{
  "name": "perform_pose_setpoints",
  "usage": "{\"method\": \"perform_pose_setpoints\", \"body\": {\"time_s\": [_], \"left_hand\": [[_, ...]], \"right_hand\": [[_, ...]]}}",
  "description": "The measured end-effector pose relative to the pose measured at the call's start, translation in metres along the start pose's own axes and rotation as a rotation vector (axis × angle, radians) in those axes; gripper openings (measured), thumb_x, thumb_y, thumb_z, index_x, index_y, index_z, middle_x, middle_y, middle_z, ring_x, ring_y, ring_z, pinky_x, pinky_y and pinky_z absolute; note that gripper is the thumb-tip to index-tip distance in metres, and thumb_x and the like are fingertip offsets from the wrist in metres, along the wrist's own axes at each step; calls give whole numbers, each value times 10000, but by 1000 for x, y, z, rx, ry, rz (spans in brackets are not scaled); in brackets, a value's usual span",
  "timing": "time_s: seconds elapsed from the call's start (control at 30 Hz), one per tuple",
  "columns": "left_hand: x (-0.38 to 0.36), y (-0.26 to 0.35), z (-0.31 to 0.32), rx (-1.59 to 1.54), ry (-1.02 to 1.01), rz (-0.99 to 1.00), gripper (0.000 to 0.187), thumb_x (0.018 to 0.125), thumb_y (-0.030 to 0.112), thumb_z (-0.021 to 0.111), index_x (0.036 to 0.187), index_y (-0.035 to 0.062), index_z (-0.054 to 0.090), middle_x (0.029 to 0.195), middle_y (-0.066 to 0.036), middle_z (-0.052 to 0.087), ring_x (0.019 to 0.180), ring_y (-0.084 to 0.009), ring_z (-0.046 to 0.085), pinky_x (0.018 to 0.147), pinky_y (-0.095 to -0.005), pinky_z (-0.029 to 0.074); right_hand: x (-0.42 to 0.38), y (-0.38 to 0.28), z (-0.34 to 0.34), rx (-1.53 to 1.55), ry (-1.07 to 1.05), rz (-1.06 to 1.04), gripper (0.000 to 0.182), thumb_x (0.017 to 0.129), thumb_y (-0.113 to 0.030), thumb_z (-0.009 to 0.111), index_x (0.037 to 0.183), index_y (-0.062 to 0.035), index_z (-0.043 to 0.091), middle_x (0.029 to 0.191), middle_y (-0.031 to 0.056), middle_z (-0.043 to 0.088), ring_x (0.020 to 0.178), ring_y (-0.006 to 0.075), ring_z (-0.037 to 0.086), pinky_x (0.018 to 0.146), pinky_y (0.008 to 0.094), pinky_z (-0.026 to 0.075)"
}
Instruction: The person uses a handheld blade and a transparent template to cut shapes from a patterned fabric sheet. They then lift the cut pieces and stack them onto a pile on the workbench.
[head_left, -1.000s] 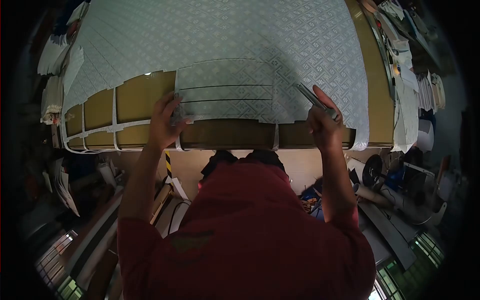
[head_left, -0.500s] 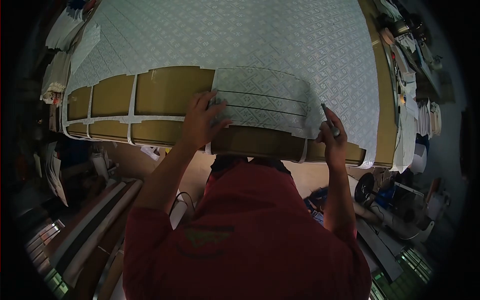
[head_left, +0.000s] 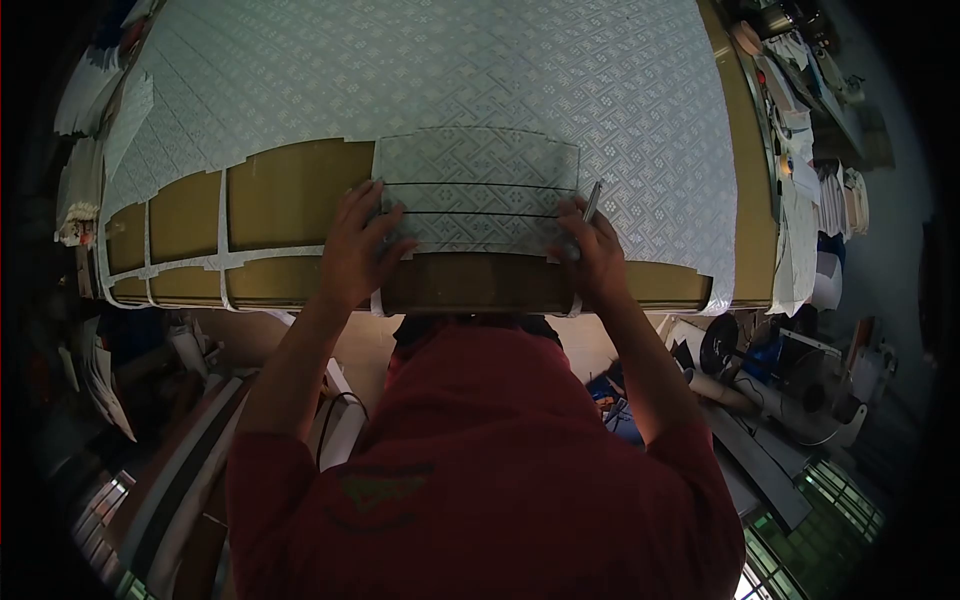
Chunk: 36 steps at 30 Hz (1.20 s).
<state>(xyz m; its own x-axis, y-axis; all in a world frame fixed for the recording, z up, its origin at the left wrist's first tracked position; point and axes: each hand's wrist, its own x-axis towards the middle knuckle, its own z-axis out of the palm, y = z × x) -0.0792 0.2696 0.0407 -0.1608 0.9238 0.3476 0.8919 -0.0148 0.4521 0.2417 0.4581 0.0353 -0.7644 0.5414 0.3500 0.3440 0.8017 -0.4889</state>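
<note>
A pale patterned fabric piece [head_left: 480,158], crossed by two dark lines, lies at the near edge of the table. My left hand [head_left: 362,238] rests on its left edge with the fingers spread. At the right edge, my right hand [head_left: 596,250] touches the fabric with its fingertips. A slim silver pen-like tool [head_left: 593,200] sticks up out of that hand; its exact kind is not clear. Behind the piece spreads a large sheet of the same fabric [head_left: 430,70], with cut-out openings along its near side.
The brown tabletop [head_left: 290,190] shows through the openings, between narrow fabric strips [head_left: 223,225]. Stacked papers [head_left: 80,190] stand at the left, more papers [head_left: 835,200] at the right. Long rolls [head_left: 190,460] lean below left, and a black fan-like object [head_left: 718,342] is below right.
My right hand has moved left onto the right edge of the fabric piece, still with the silver tool. That edge now lies flatter. The view has shifted slightly; my left hand stays on the left edge.
</note>
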Motion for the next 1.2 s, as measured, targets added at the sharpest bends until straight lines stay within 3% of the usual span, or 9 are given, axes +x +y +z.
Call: {"method": "perform_pose_setpoints", "body": {"time_s": [0.2,0.6,1.2], "left_hand": [[1,-1,1,-40,-16,-21,496,759,285,869,1170,66,696,1397,-241,551,1337,-433,496,1127,-551,396],[6,-1,-1,-76,-38,-24,516,712,265,896,1151,68,708,1397,-234,556,1318,-446,503,1096,-539,426],[1,-4,0,-8,0,-35,519,709,264,899,1157,75,718,1396,-236,560,1330,-442,499,1104,-539,425]], "right_hand": [[-7,-3,3,-13,-14,59,436,827,-134,805,1181,-87,554,1370,146,644,1340,420,522,1058,505,461],[-6,2,4,69,-6,59,490,772,-90,813,1180,-99,542,1352,144,652,1263,431,560,1039,510,471],[-7,3,6,77,20,52,438,805,-130,810,1157,-75,556,1352,153,654,1243,428,582,1009,492,495]]}}
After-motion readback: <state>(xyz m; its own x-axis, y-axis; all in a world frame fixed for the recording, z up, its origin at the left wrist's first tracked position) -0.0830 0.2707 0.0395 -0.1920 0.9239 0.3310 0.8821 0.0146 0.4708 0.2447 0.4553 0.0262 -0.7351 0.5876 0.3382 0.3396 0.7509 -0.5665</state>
